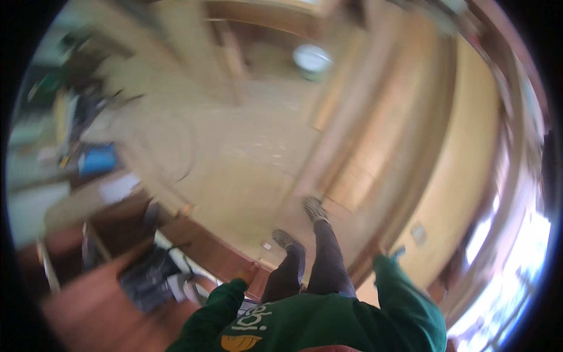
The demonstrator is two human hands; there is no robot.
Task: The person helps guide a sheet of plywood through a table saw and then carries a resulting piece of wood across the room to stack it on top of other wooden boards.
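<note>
My left hand (248, 272) is low in front of me, beside the edge of a reddish-brown wooden cabinet (202, 240). Motion smears its fingers, so I cannot tell whether it touches the wood. Out to the right, my right hand (382, 257) is closed around a small bluish-green thing (399, 253), too blurred to name. That hand is next to a long pale wooden panel (451, 193). A dark bag-like bundle (149, 278) lies on the cabinet to the left of my left hand.
Long boards (375, 152) lie on the floor ahead to the right. A white round bucket (312, 58) stands farther off. A cable (190, 152) curls across the floor. A blue container (97, 159) and cluttered tools are at the left. Open cabinet compartments (117, 234) are nearer.
</note>
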